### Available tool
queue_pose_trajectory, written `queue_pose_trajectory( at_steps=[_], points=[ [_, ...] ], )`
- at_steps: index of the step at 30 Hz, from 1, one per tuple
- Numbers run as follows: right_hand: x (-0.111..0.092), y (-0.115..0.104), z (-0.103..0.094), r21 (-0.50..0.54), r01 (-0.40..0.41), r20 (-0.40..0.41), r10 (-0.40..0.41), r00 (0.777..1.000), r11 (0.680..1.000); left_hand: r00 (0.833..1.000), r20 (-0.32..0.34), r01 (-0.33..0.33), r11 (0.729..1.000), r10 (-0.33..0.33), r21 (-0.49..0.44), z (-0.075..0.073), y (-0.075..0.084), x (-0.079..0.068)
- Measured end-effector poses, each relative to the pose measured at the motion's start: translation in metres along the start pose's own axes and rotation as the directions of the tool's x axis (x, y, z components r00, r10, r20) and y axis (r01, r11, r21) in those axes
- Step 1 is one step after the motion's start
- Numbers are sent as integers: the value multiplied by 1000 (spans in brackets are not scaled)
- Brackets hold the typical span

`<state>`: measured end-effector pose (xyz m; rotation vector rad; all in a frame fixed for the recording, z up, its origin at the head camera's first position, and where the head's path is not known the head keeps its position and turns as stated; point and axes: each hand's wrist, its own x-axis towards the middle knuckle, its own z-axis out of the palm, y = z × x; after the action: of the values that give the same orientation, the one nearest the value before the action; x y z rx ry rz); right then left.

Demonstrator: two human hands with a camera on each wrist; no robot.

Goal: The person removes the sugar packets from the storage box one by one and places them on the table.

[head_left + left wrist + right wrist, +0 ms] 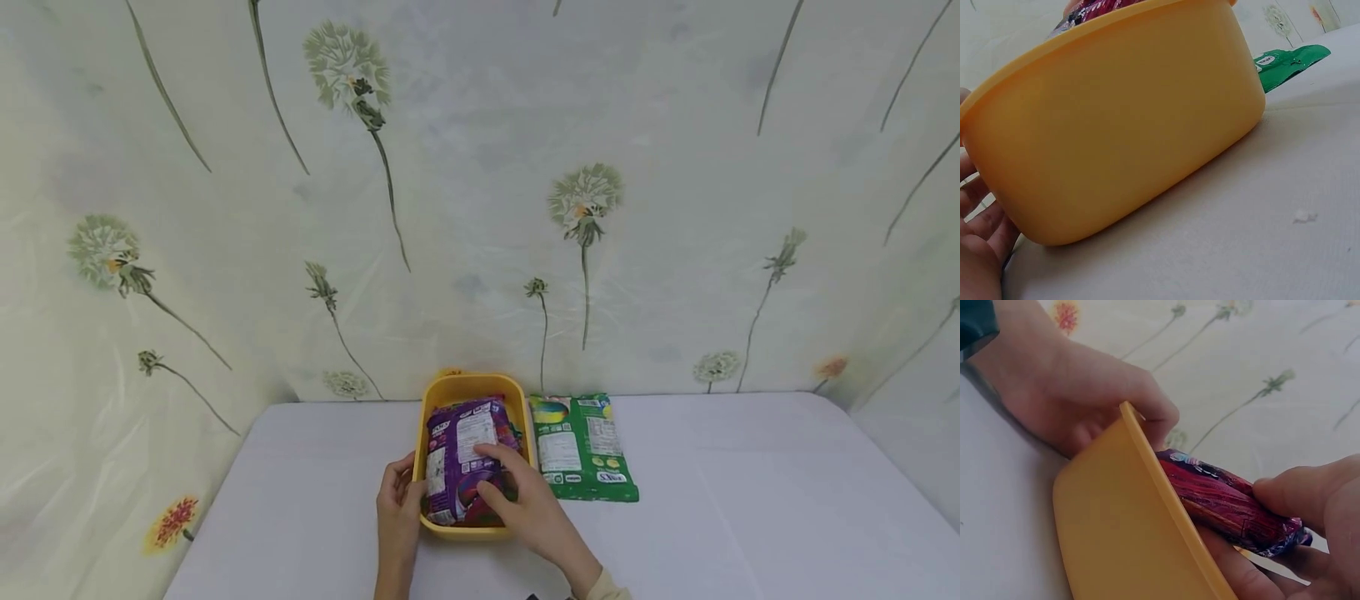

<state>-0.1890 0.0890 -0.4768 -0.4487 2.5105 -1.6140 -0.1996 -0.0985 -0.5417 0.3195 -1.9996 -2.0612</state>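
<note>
In the head view a yellow plastic tub (527, 417) stands on the white table, with a purple snack packet (442, 446) at its top, partly over other dark, colourful wrapping. My left hand (399, 504) grips the tub's left side; in the right wrist view its thumb hooks over the rim. My right hand (542, 518) holds the purple packet at its right end. The right wrist view has the thumb (1294, 495) on the packet's upper face and fingers beneath it. What lies under the packet is mostly hidden.
A green snack packet (592, 488) lies flat on the table, close to the tub's right side. The white tabletop (720, 475) stretches to both sides. Behind it hangs a pale sheet (465, 208) printed with dandelions. A small white scrap (1304, 215) shows in the left wrist view.
</note>
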Motion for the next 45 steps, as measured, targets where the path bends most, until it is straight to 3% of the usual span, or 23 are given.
queue_pose_trajectory(
  at_steps=[8, 15, 20, 35, 45],
  points=[
    [-2, 2, 0, 52, -43, 7, 43, 999, 998, 1000, 1, 20, 1000, -20, 0, -1, -4, -1],
    [-1, -1, -4, 228, -91, 64, 78, 995, 969, 1000, 4, 21, 1000, -21, 0, -1, -3, 0],
    [-1, 0, -5, 262, -79, 75, 61, 995, 962, 1000, 2, 30, 1000, -30, -1, 0, -1, 1],
    [2, 3, -6, 240, -72, -28, 81, 996, 968, 1000, 3, 13, 1000, -13, -9, 1, -1, 2],
    [5, 4, -6, 300, -52, -116, 90, 989, 952, 1000, 1, -9, 999, 9, -40, 0, 1, 1]
  ],
)
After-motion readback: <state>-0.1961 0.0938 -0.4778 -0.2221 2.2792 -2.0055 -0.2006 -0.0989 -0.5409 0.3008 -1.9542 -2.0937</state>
